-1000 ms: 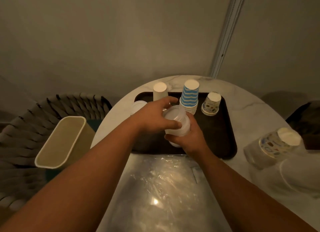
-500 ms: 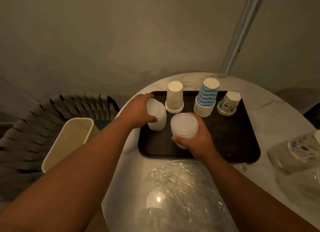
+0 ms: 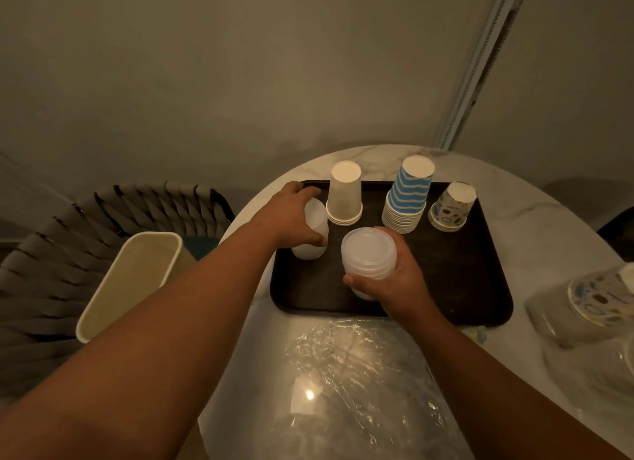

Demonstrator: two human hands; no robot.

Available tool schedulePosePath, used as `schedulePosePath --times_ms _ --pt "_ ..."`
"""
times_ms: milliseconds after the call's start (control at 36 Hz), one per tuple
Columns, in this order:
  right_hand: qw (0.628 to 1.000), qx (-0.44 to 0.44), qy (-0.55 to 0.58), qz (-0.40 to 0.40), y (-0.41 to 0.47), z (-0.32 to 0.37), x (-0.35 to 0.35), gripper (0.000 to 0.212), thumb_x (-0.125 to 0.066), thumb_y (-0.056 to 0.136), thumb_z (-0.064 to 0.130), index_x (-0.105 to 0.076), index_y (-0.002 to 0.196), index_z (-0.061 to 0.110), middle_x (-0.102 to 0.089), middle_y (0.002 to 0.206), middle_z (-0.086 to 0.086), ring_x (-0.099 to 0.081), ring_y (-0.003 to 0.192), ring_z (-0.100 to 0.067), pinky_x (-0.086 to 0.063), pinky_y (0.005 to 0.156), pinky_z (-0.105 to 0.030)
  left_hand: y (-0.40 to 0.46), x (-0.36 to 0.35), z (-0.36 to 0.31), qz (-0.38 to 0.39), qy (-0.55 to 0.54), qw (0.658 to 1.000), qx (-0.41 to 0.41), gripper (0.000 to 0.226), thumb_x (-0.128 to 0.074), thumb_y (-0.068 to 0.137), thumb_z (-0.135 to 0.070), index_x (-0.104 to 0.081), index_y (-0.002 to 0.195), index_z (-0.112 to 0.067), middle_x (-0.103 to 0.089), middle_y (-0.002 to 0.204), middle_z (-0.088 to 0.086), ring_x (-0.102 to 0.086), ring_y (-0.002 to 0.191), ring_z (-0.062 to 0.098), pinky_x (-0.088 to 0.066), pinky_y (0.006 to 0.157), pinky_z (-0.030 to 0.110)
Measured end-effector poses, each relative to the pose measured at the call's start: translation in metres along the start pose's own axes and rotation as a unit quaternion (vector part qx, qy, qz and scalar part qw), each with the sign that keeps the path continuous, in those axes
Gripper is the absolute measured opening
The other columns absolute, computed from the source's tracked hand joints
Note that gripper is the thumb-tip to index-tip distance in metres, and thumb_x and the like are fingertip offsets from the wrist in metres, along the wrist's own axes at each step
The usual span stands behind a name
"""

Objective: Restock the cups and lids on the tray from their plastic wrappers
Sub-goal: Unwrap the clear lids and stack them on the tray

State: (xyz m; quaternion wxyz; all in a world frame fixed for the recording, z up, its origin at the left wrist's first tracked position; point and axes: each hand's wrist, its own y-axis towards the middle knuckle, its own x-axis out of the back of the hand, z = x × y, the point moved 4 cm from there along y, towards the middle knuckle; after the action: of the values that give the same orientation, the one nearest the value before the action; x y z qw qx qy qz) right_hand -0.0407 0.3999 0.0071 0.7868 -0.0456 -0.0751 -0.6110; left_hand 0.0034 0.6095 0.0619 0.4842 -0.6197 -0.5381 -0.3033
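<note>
Head view: my left hand grips one lid stack on the tray, my right hand grips another lid pile just beside it.

The left hand held one lid stack on the tray; right of that grip, the right hand gripped another stack.

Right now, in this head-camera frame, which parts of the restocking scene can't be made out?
- Left lid stack: the left hand covers most of it; lid count unreadable.
- Right lid stack: its base is hidden by the right hand; contact with the tray unclear.
- Wrapped patterned cups: blurred, cut off by the right edge.
- Plastic wrapper: glare; contents unclear.
</note>
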Motion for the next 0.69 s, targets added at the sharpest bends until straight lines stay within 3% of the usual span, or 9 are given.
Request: schedulePosePath --times_ms 194,278,333,389,444,500,583,694 --pt "1.0 -0.008 0.001 0.011 0.002 0.001 0.001 0.079 -0.092 0.058 0.007 -0.048 0.115 0.041 -0.056 0.116 0.02 -0.053 0.104 0.016 -0.044 0.081 -0.002 0.004 -0.005 -0.004 0.023 0.037 0.999 -0.001 0.09 -0.08 0.079 -0.035 -0.028 0.152 -0.034 -0.028 0.159 0.002 -0.032 0.142 0.027 -0.035 0.112 0.042" --pt "1.0 -0.008 -0.005 0.008 0.003 0.0 0.002 0.08 -0.092 0.058 0.009 -0.048 0.116 0.041 -0.056 0.116 0.021 -0.053 0.105 0.014 -0.044 0.083 -0.004 0.002 -0.002 -0.004 0.026 0.046 0.999 0.001 0.101 -0.081 0.075 -0.042 -0.02 0.155 -0.034 -0.014 0.164 0.003 -0.014 0.149 0.03 -0.025 0.117 0.047" --pt "1.0 -0.008 -0.01 0.009 0.004 0.001 0.003 0.081 -0.093 0.058 0.011 -0.046 0.115 0.045 -0.055 0.117 0.023 -0.052 0.106 0.015 -0.043 0.085 -0.006 -0.005 0.011 -0.015 -0.026 0.025 0.999 -0.011 0.099 -0.079 0.075 -0.049 -0.022 0.154 -0.033 -0.009 0.164 0.003 -0.007 0.151 0.03 -0.022 0.118 0.049" --pt "1.0 -0.014 -0.011 0.013 0.006 0.003 0.003 0.08 -0.093 0.058 0.01 -0.046 0.113 0.047 -0.055 0.115 0.024 -0.052 0.104 0.018 -0.042 0.084 -0.008 -0.017 0.026 -0.034 -0.113 -0.057 0.991 -0.045 0.084 -0.076 0.079 -0.049 -0.035 0.149 -0.03 -0.025 0.159 0.003 -0.027 0.144 0.024 -0.032 0.113 0.042" --pt "1.0 -0.014 -0.007 0.013 0.006 0.004 0.002 0.079 -0.093 0.058 0.009 -0.049 0.113 0.046 -0.057 0.114 0.022 -0.054 0.104 0.015 -0.044 0.082 -0.01 -0.029 0.033 -0.055 -0.143 -0.122 0.979 -0.083 0.068 -0.073 0.081 -0.049 -0.049 0.14 -0.025 -0.05 0.142 0.001 -0.051 0.126 0.019 -0.044 0.104 0.036" --pt "1.0 -0.013 -0.006 0.015 0.006 0.006 0.001 0.078 -0.092 0.058 0.008 -0.052 0.117 0.041 -0.06 0.113 0.019 -0.056 0.101 0.014 -0.047 0.077 -0.01 -0.039 0.025 -0.073 -0.078 -0.088 0.988 -0.098 0.066 -0.071 0.078 -0.057 -0.054 0.135 -0.027 -0.059 0.132 -0.001 -0.057 0.115 0.017 -0.048 0.097 0.034" --pt "0.999 -0.022 -0.033 0.033 0.009 0.012 0.0 0.082 -0.092 0.06 0.014 -0.045 0.122 0.041 -0.056 0.112 0.024 -0.055 0.099 0.014 -0.044 0.072 -0.002 -0.048 0.004 -0.087 0.017 -0.013 0.995 -0.1 0.076 -0.074 0.075 -0.057 -0.047 0.14 -0.029 -0.056 0.137 -0.001 -0.052 0.123 0.019 -0.045 0.096 0.033" --pt "0.997 -0.028 -0.062 0.041 0.01 0.016 0.001 0.086 -0.092 0.059 0.021 -0.041 0.124 0.044 -0.054 0.116 0.021 -0.052 0.104 0.002 -0.041 0.084 -0.012 -0.05 -0.003 -0.088 0.011 -0.043 0.995 -0.09 0.071 -0.078 0.076 -0.045 -0.046 0.139 -0.03 -0.057 0.133 -0.001 -0.052 0.113 0.015 -0.043 0.086 0.026"
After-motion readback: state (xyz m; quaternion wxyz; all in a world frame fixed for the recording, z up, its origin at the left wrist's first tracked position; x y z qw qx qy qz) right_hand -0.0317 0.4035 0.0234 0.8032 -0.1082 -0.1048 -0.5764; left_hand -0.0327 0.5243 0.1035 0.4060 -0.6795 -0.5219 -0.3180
